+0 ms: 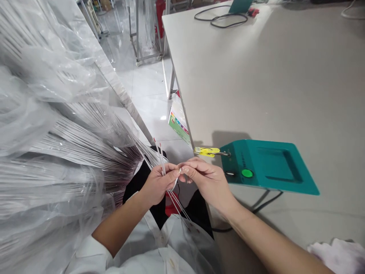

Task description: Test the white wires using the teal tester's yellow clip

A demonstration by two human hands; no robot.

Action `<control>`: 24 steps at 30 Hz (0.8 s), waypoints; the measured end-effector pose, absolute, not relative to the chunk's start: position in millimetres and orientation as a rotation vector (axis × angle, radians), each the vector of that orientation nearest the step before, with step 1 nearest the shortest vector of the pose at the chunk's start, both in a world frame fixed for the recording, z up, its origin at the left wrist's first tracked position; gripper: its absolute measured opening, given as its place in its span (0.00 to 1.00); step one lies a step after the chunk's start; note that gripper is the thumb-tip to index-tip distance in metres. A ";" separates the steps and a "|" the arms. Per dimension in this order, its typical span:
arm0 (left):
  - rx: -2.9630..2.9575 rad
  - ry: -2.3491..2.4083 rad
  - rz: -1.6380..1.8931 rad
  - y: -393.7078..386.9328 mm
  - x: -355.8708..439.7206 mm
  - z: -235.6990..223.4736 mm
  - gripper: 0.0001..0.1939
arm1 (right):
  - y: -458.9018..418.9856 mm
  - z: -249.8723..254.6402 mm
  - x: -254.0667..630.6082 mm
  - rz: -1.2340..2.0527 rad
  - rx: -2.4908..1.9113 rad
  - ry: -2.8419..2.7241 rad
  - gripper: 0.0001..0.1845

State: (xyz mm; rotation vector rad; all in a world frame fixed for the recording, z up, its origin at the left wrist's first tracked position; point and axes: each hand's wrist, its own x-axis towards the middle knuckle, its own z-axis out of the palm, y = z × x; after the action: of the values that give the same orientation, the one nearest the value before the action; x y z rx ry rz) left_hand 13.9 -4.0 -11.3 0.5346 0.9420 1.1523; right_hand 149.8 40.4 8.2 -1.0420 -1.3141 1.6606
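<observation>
Several thin white wires [174,201], some with red tips, run through my left hand [159,182], which is closed around them. Some ends stick up above its fingers and others hang toward my lap. My right hand [209,180] is closed in a pinch, its thumb and fingertips meeting the left fingertips at a small pale wire end. The exact tip is mostly hidden by the fingers. Just right of my hands, at the table edge, sits a teal device [303,167] with a lit green button [247,173] and a yellow clip [209,152] on its left side.
Large bundles of white wires [82,137] in clear plastic fill the left side. A light table [256,95] spans the right, with a black cable [228,21] at its far end. A wheeled metal rack [137,34] and a green-white box [179,121] stand on the floor.
</observation>
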 end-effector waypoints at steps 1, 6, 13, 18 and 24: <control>0.553 0.952 1.161 -4.7 13.9 -11.5 0.13 | 39.0 6.9 149.7 1.571 -1.042 -1.364 0.08; 0.555 0.997 1.167 -7.0 15.3 -9.9 0.13 | 35.7 2.7 151.5 1.056 -0.965 -1.701 0.06; 0.700 1.187 1.133 -8.6 15.3 -1.1 0.14 | 40.5 -4.5 159.8 0.496 -0.857 -2.049 0.07; 0.872 1.397 1.089 -10.7 17.6 0.3 0.13 | 46.3 -3.3 166.7 0.018 -0.745 -2.406 0.10; 0.919 1.527 1.137 -9.7 21.6 -4.9 0.12 | 48.8 -1.4 166.8 0.186 -0.783 -2.456 0.10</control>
State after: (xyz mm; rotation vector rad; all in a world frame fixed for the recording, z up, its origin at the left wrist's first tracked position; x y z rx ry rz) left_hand 21.6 -9.7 -4.9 0.9188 1.5267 1.1375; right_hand 166.8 48.8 -1.4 -0.7827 -2.4559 0.1862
